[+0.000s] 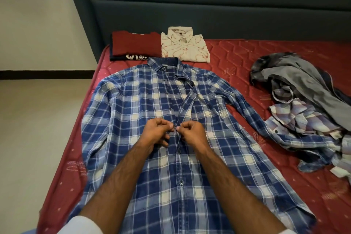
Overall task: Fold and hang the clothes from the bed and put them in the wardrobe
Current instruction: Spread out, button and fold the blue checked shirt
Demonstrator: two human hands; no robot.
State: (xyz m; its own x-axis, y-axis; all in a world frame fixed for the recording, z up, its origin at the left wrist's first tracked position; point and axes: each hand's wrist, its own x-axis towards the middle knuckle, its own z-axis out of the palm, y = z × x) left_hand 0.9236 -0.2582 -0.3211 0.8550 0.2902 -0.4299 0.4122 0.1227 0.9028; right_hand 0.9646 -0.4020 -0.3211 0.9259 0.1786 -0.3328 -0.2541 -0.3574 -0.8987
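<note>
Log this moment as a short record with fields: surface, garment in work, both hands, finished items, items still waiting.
surface: red quilted mattress, dark headboard behind
garment in work: blue plaid shirt spread flat, front up, lower placket buttoned, upper part open
left hand: pinches a button at mid-placket
right hand: pinches the placket edge beside it
finished items: folded maroon garment on a dark printed one, and a folded cream patterned shirt, near the headboard
still waiting: crumpled pile of clothes right of the shirt
</note>
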